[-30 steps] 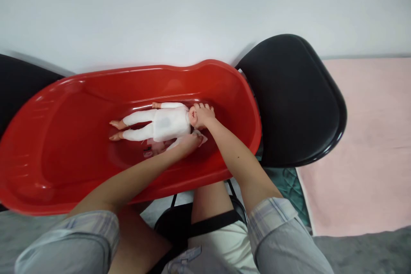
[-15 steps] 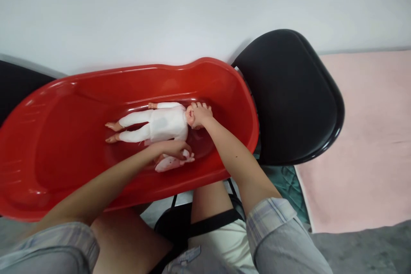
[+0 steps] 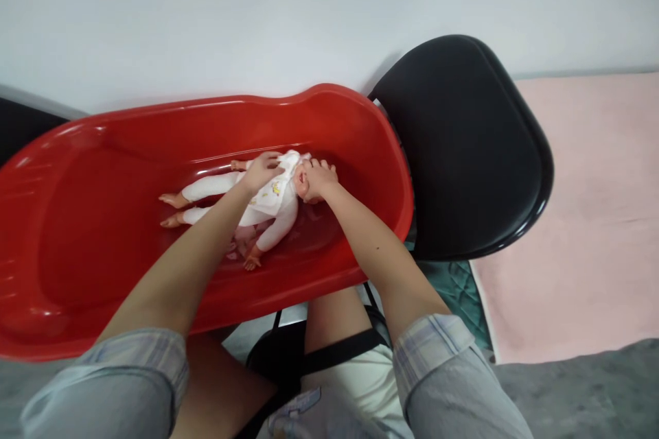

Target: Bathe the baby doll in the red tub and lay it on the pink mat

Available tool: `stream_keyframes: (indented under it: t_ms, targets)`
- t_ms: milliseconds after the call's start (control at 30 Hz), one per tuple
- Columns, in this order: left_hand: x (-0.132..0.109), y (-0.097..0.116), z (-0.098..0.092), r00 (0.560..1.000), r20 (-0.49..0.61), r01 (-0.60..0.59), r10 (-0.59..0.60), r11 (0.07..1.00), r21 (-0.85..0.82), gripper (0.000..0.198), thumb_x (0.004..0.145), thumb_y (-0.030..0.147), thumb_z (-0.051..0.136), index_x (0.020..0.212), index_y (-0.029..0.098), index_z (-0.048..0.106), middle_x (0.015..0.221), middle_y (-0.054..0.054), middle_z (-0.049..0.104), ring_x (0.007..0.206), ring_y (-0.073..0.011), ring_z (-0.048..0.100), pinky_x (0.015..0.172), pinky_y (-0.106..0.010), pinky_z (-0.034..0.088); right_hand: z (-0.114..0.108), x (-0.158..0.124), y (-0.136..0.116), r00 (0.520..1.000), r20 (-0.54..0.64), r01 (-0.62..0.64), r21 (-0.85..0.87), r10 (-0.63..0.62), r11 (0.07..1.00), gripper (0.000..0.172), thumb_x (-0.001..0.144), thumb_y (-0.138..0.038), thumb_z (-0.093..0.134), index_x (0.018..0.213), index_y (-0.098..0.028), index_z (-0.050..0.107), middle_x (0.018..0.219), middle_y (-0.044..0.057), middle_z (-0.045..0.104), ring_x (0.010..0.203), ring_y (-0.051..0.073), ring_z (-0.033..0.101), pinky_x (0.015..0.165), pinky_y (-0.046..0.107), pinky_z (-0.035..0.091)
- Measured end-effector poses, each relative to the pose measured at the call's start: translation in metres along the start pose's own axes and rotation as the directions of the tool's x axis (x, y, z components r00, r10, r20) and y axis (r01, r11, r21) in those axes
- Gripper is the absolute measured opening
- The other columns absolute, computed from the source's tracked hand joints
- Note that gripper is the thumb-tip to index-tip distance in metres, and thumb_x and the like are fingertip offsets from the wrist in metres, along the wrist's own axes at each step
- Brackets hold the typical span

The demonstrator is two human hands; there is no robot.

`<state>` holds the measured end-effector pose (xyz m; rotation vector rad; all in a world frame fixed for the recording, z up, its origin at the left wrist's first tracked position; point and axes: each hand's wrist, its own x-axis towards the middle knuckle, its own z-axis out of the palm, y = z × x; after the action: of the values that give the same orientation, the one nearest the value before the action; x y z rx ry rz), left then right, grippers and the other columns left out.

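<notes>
One black seat (image 3: 25, 122) at far left, cut off by the view. Next, a long red tub (image 3: 103, 219); doll (image 3: 251, 216) on its back in it, feet left, head right. Person's left forearm crosses above the doll's hips and hides part of them. Near side, a crumpled pink piece (image 3: 243, 240), partly under the doll. Left hand (image 3: 263, 168) on a white printed cloth (image 3: 272, 192): fingers spread over its edge, cannot tell if they pinch. Change: half a second ago this cloth was beside the doll, in that hand; now it overlies the chest, so the doll's front is mostly covered. Right hand (image 3: 320, 180) in its earlier place, grip clasped about the doll's head, hiding the crown. Further right, a black chair (image 3: 463, 151) against the tub's end, green quilted fabric (image 3: 458, 291), pink sheet (image 3: 581, 219); all clear of both hands.
</notes>
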<state>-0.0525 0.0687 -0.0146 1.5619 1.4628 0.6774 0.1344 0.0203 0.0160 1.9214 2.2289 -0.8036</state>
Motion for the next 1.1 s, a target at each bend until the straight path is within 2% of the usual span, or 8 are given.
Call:
stream_keyframes:
  t_ms: [133,267,433,600,733,867,1000,1100]
  targets:
    - [0.001,-0.002,0.022,0.971,0.219,-0.163,0.093,0.931,0.326,0.040,0.076,0.022,0.057,0.111,0.015,0.076,0.124,-0.013,0.076,0.118,-0.0309,0.070,0.110,-0.039,0.050,-0.001,0.000,0.000,1.000,0.004,0.005,0.012,-0.005,1.000,0.110,0.065,-0.024,0.086,0.161,-0.020,0.035,0.165,0.016,0.039,0.154,0.038,0.033,0.129,0.059,0.029]
    - [0.000,0.001,0.020,0.964,0.251,-0.210,0.088,0.831,0.515,0.047,0.072,0.016,0.054,0.113,0.017,0.077,0.123,-0.012,0.077,0.119,-0.0328,0.070,0.109,-0.038,0.050,0.000,0.002,0.002,0.999,0.012,0.032,-0.025,-0.032,0.999,0.115,0.062,-0.030,0.091,0.161,-0.020,0.035,0.168,0.015,0.035,0.154,0.038,0.032,0.128,0.058,0.030]
    - [-0.012,0.001,0.017,0.978,0.156,-0.192,0.137,0.885,0.424,0.042,0.069,0.017,0.058,0.107,0.015,0.076,0.124,-0.013,0.076,0.120,-0.0332,0.069,0.111,-0.038,0.049,0.000,0.002,0.002,1.000,0.011,0.015,-0.022,-0.014,1.000,0.122,0.061,-0.027,0.089,0.166,-0.023,0.027,0.166,0.013,0.037,0.152,0.038,0.034,0.129,0.059,0.028]
    - [-0.032,-0.005,0.020,0.994,0.031,-0.109,0.105,0.957,0.270,0.040,0.064,0.022,0.062,0.103,0.016,0.066,0.110,-0.009,0.075,0.103,-0.0277,0.072,0.099,-0.037,0.056,0.002,0.004,0.003,1.000,-0.003,0.011,-0.025,-0.011,1.000,0.112,0.062,-0.029,0.089,0.160,-0.024,0.035,0.163,0.013,0.041,0.150,0.038,0.037,0.127,0.059,0.031]
    - [-0.049,-0.007,0.022,0.995,0.089,-0.063,0.040,0.958,0.279,0.038,0.061,0.028,0.068,0.097,0.021,0.057,0.092,-0.003,0.070,0.081,-0.0241,0.069,0.082,-0.035,0.057,0.004,0.004,0.003,1.000,-0.011,0.015,-0.013,-0.015,1.000,0.102,0.068,-0.025,0.083,0.159,-0.024,0.037,0.165,0.013,0.039,0.150,0.039,0.037,0.126,0.061,0.031]
    - [-0.063,-0.007,0.030,0.990,0.143,-0.060,0.012,0.940,0.337,0.024,0.068,0.038,0.069,0.084,0.023,0.057,0.081,-0.002,0.070,0.077,-0.0239,0.068,0.077,-0.034,0.054,0.004,0.003,0.002,0.999,-0.030,0.014,0.019,-0.014,1.000,0.087,0.077,-0.026,0.073,0.157,-0.021,0.040,0.164,0.014,0.041,0.151,0.039,0.037,0.126,0.061,0.031]
    - [-0.076,-0.012,0.046,0.987,0.162,-0.072,0.013,0.926,0.370,0.021,0.072,0.042,0.068,0.070,0.022,0.061,0.077,-0.005,0.073,0.077,-0.0251,0.068,0.078,-0.034,0.052,0.004,0.004,0.002,1.000,-0.010,0.016,-0.011,-0.016,1.000,0.103,0.069,-0.025,0.082,0.161,-0.022,0.035,0.165,0.015,0.039,0.152,0.038,0.035,0.127,0.060,0.030]
    - [-0.084,-0.019,0.063,0.992,0.121,0.010,-0.044,0.963,0.269,0.016,0.074,0.037,0.068,0.071,0.021,0.065,0.082,-0.006,0.076,0.081,-0.0255,0.071,0.079,-0.033,0.054,0.003,0.004,0.002,1.000,0.008,0.017,-0.025,-0.016,1.000,0.109,0.065,-0.022,0.082,0.162,-0.022,0.032,0.166,0.015,0.037,0.153,0.038,0.033,0.127,0.060,0.028]
